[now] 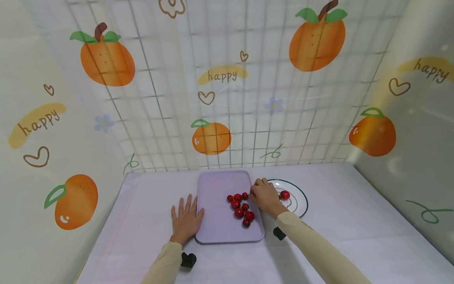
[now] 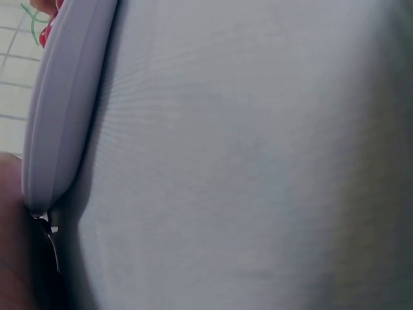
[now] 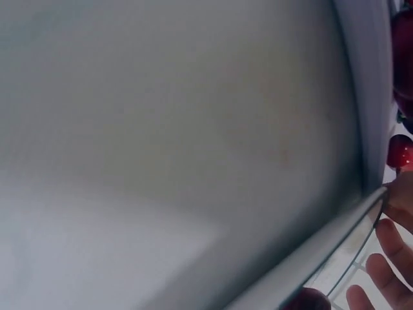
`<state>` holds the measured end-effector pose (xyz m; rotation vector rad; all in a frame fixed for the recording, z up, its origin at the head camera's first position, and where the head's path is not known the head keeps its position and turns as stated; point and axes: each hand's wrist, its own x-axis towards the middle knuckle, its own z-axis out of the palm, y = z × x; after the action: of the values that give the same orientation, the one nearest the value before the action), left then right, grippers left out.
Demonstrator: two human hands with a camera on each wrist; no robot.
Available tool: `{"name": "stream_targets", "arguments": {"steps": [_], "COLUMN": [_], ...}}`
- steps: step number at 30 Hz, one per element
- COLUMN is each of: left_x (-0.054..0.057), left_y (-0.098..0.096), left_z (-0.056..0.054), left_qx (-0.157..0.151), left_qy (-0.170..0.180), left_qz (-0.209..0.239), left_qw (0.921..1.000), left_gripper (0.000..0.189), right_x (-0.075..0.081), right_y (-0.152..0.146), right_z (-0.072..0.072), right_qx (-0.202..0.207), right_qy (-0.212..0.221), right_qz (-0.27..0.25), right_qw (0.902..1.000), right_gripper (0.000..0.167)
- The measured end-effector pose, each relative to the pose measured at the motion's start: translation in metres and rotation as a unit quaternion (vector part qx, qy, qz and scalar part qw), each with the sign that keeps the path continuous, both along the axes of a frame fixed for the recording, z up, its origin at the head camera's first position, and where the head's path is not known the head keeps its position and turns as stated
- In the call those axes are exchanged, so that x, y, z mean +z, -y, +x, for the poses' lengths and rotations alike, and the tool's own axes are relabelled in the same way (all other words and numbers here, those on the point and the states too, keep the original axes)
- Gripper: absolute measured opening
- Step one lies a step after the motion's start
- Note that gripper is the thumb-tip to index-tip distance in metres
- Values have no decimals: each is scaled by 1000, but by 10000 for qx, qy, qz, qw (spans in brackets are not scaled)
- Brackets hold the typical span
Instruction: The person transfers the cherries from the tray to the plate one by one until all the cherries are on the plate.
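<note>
My left hand (image 1: pixel 186 221) lies flat with fingers spread at the left edge of a lilac tray (image 1: pixel 213 221), its thumb over the rim. My right hand (image 1: pixel 266 196) is between the tray's right rim and a white plate (image 1: pixel 302 203) with a dark green edge. At its fingertips is a small red cherry (image 3: pixel 400 151), its stem running down to the thumb and finger that pinch it. More red cherries (image 1: pixel 239 213) of different sizes lie in the right half of the tray. Another cherry (image 1: pixel 285 195) rests on the plate, partly behind the hand.
A pale cloth covers the table (image 1: pixel 149 197). Behind it and at both sides hang white curtains (image 1: pixel 159 130) printed with oranges, with a wire grid showing through at the back. Black wrist straps (image 1: pixel 188 260) show under both sleeves.
</note>
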<state>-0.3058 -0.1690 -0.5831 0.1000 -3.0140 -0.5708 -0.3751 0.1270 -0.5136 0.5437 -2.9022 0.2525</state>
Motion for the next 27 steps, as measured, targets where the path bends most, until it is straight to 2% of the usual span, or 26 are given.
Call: {"name": "stream_targets", "arguments": {"steps": [9,18,27], "left_x": [5,4,5], "left_y": [-1,-1,-2], "left_z": [3,1,3], "left_qx": [-9,4,-7], "left_qy": [106,0,27], "left_qz": [-9,43,93], "left_qw": [9999,10000,10000], "left_gripper": [66,66,66], "right_x": [5,2,2], "right_y": [-4,-4,-7], "right_z": [6,5,7], "right_qx": [97,132,221], "right_qy": [-106,-110,-375], "right_qz": [-104,-214,-115], "right_qw": [9998,9996,9990], "right_gripper": [5,5,5]}}
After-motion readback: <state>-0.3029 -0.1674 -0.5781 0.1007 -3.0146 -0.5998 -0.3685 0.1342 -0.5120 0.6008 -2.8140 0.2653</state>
